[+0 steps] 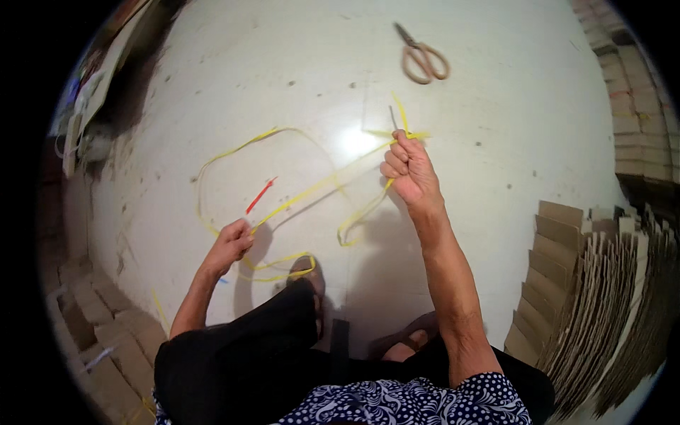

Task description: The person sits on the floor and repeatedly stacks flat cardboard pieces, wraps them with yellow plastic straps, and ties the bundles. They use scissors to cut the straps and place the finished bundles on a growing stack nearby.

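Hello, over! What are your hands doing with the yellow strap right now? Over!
Left hand pinching yellow strap low. Right hand fisted on strap's far end, raised. Red strip and scissors lie apart on floor, nothing blocking.

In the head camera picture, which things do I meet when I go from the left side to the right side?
Cardboard pieces at the left edge → left hand → red strip → right hand, gripping the yellow strap → stacked flat cardboard. The scissors lie farther off, above the right hand.
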The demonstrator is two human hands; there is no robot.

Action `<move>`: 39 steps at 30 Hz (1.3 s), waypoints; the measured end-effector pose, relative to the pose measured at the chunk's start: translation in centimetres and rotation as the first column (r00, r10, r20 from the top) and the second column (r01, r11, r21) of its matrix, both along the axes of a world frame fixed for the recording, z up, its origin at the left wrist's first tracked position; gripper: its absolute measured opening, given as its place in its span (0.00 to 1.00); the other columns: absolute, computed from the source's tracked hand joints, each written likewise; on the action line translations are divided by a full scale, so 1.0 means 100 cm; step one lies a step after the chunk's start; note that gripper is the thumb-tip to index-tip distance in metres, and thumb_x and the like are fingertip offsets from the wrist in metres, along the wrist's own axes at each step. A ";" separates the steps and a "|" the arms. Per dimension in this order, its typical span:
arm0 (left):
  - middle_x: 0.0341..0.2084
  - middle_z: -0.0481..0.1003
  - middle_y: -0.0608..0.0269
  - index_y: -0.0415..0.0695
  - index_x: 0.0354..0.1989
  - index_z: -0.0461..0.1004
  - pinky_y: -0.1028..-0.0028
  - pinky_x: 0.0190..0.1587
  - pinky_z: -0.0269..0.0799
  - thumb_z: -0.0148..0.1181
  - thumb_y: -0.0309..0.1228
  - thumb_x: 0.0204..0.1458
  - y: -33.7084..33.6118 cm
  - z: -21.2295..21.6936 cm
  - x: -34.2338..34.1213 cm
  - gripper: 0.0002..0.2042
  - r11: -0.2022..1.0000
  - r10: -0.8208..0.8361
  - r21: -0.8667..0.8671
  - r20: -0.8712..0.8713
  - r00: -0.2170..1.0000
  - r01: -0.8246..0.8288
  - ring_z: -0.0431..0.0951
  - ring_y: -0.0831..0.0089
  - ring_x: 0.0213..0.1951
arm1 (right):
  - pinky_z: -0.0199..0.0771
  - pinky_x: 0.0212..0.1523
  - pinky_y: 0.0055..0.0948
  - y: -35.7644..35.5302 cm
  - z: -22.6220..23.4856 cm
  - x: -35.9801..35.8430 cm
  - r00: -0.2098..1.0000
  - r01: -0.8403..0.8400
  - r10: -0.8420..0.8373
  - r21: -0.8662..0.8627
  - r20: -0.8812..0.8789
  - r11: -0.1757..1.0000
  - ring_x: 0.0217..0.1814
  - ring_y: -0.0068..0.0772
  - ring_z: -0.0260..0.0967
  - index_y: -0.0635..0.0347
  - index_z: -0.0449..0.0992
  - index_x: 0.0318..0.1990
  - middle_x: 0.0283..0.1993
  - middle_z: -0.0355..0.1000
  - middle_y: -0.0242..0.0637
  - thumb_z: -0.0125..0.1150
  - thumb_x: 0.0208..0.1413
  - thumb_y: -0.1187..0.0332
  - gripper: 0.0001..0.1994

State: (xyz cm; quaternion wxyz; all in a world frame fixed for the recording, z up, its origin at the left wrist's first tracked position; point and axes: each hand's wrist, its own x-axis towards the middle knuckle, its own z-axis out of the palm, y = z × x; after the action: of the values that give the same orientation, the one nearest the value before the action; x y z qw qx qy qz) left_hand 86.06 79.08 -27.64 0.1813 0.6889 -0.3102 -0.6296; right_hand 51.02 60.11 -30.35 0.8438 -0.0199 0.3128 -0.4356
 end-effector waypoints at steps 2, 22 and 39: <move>0.16 0.59 0.75 0.47 0.24 0.61 0.82 0.17 0.49 0.52 0.23 0.50 0.000 -0.002 0.001 0.08 1.000 0.020 0.005 -0.013 1.000 -0.020 0.56 0.85 0.16 | 0.44 0.15 0.19 -0.012 0.002 -0.018 0.996 0.060 -0.063 -0.038 -0.067 0.997 0.13 0.15 0.42 0.55 0.68 0.36 0.16 0.52 0.22 0.52 0.61 0.65 0.05; 0.17 0.68 0.64 0.40 0.26 0.67 0.75 0.20 0.65 0.49 0.23 0.47 0.024 -0.043 0.113 0.02 0.992 -0.101 -0.024 0.440 0.893 0.124 0.67 0.79 0.19 | 0.42 0.14 0.17 -0.062 0.006 -0.084 0.918 0.228 -0.249 -0.103 -0.310 0.968 0.12 0.11 0.40 0.47 0.67 0.32 0.13 0.45 0.16 0.45 0.64 0.60 0.09; 0.22 0.70 0.66 0.39 0.37 0.72 0.79 0.23 0.64 0.53 0.26 0.53 0.255 -0.046 0.438 0.06 0.862 0.507 -0.331 0.593 0.626 -0.384 0.67 0.77 0.23 | 0.41 0.15 0.24 -0.143 0.009 -0.185 0.490 0.228 -0.312 -0.225 -0.814 0.947 0.13 0.19 0.41 0.51 0.66 0.31 0.14 0.46 0.22 0.52 0.58 0.68 0.04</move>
State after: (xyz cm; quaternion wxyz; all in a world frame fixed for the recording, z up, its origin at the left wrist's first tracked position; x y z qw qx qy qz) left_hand 129.81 104.56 -32.29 0.2684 0.9027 -0.2258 -0.2491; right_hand 32.48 45.84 -29.41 0.5083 -0.2139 0.6588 -0.5117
